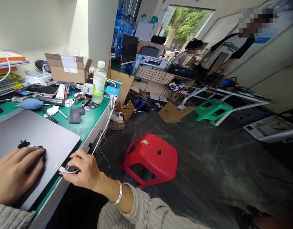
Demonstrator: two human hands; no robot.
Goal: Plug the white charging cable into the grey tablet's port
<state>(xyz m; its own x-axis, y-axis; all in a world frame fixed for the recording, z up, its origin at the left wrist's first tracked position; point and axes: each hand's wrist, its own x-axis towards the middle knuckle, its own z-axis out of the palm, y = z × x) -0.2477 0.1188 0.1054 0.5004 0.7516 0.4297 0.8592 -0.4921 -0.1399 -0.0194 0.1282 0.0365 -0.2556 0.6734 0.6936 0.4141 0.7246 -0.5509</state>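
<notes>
A grey laptop (53, 133) with a dark apple logo lies closed at the green bench's edge. My left hand (16, 175) rests on its lid, fingers stretched out and slightly bent, holding nothing. At the laptop's right side my right hand (85, 170) pinches the white plug of a charging cable (62, 169) between thumb and fingers. The plug is close to the laptop's edge; whether it touches a port I cannot tell. Part of the cable bends back under my palm and is hidden there.
Behind the laptop are a blue air blower (31, 104), a drink bottle (99, 83), a cardboard box (69, 68) and a blue-white charger (111, 92) with cables. A red stool (158, 156) stands on the floor to the right. Two people are farther back.
</notes>
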